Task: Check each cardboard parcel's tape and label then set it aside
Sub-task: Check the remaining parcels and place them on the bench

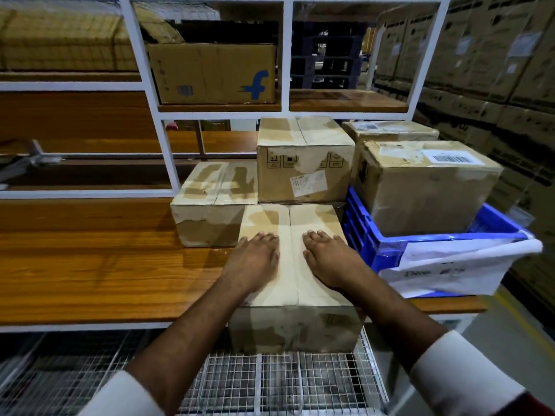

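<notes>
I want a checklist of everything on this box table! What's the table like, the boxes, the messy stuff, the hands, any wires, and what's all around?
Surface: wooden table, shiny, white frame edge.
Job's things: front parcel with tape along its top seam, overhanging the table's near edge; left parcel behind it; labelled parcel behind it, a white label on its front.
Clutter: blue crate at right holding a barcode parcel; white sheet draped over the crate's front.
Hands: left hand and right hand lie flat on the front parcel's top, either side of the seam.
Cables: nothing seen.
Surroundings: white shelf frame with a logo box; stacked cartons at right; wire mesh below.
</notes>
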